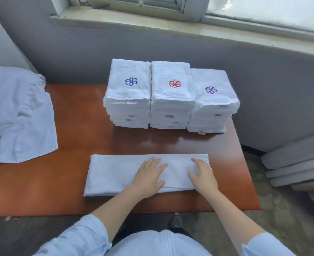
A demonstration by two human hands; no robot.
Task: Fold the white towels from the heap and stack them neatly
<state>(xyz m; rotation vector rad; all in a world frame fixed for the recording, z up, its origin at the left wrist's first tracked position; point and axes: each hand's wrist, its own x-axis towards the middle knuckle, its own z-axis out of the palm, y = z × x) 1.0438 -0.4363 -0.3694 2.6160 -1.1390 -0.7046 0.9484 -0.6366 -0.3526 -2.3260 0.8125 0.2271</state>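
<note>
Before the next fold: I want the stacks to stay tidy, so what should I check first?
1. The towel lies flat as a long strip on the table: ok.
2. The left hand and right hand both rest flat on it: ok.
3. The layers' edges line up: cannot tell, as the hands cover part of the near edge.
4. Nothing but the hands lies on the towel: ok.
5. The three stacks stand upright, side by side: ok.
6. The heap lies apart from the towel: ok.
</note>
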